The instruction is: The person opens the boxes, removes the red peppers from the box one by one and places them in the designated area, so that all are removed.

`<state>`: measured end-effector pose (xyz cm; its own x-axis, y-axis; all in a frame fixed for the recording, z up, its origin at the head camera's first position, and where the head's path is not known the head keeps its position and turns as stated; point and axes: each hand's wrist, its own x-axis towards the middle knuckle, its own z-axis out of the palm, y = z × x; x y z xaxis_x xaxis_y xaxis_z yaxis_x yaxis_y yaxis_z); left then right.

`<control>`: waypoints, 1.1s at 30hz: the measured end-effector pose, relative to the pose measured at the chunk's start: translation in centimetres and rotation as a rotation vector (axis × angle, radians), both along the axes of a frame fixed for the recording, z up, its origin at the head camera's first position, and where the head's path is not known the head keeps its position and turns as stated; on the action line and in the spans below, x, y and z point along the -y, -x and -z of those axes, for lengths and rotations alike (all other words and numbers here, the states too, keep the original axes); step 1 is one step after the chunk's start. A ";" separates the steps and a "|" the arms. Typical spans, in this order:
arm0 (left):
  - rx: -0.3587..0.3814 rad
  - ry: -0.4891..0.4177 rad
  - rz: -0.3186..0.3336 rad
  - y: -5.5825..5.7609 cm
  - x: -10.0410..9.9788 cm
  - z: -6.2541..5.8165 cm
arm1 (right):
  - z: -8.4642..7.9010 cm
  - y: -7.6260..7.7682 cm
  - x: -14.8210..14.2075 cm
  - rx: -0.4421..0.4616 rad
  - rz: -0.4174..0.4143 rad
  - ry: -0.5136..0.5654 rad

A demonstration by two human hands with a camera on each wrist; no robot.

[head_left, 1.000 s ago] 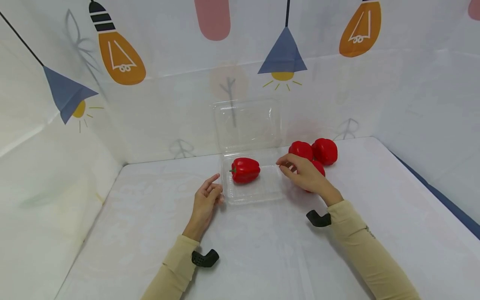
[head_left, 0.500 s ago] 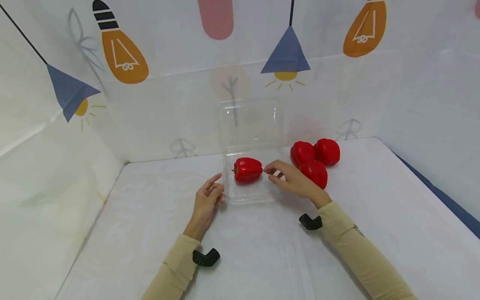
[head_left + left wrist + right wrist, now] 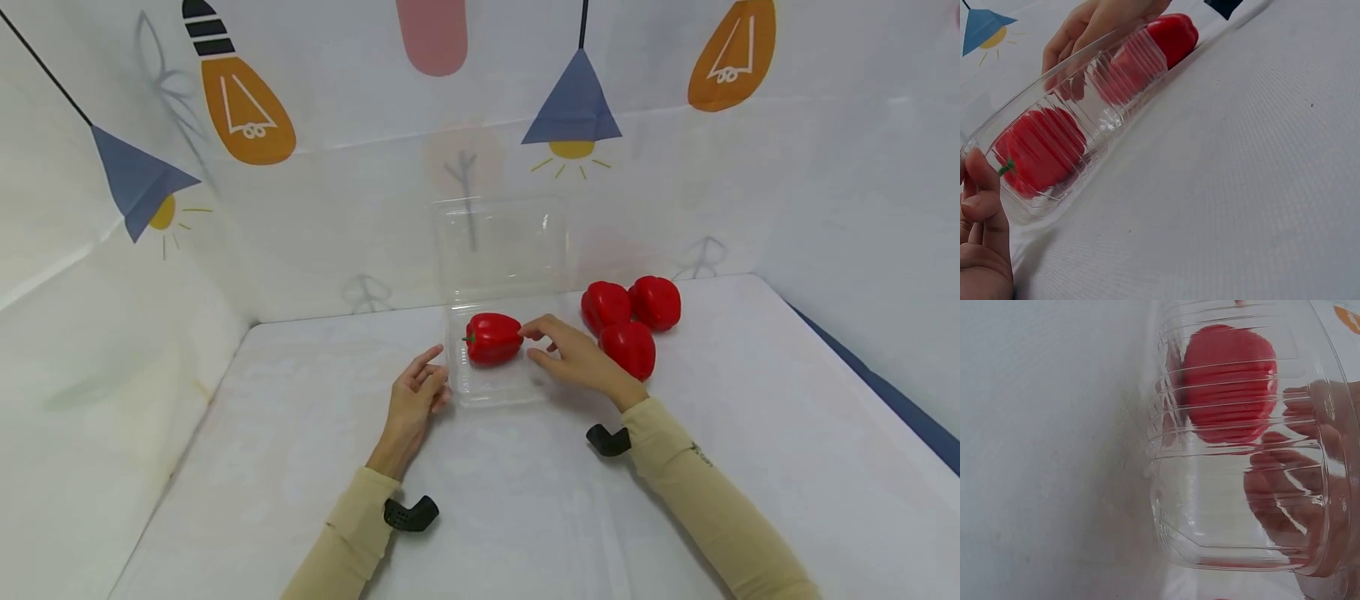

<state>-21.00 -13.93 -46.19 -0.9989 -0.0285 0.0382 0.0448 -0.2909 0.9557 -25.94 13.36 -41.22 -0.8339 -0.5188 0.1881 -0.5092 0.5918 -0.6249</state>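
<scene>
A clear plastic clamshell box [image 3: 498,392] lies on the table with its lid [image 3: 502,250] raised at the back. One red bell pepper [image 3: 493,339] rests on its side in the box, green stem [image 3: 1007,166] toward the left. At the box's left edge is my left hand [image 3: 411,404], its index finger extended against the rim and the other fingers loosely bent. Over the right part of the box, my right hand [image 3: 577,354] has loosely bent, parted fingers with nothing between them. Its index fingertip is close to the pepper's right end; whether it touches cannot be told.
Right of the box sit three more red bell peppers: front [image 3: 628,350], back left [image 3: 605,306] and back right [image 3: 656,302]. A white cloth covers the table [image 3: 510,500]. A printed curtain [image 3: 337,208] stands behind.
My right hand has moved left, from beside the three loose peppers to the pepper in the box. My left hand has stayed at the box's left edge.
</scene>
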 end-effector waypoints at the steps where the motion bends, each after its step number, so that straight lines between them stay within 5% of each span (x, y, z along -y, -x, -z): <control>1: -0.003 -0.002 0.003 0.0 0.0 0.0 | -0.1 0.0 0.1 -0.001 0.006 -0.006; 33: 0.019 -0.034 -0.024 0.0 0.0 -0.2 | -0.4 1.3 4.9 -0.021 -0.064 -0.103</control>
<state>-20.98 -13.91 -46.01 -0.9984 -0.0533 0.0181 0.0344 -0.3222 0.9461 -27.26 8.43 -40.79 -0.7949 -0.5884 0.1484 -0.5605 0.6184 -0.5508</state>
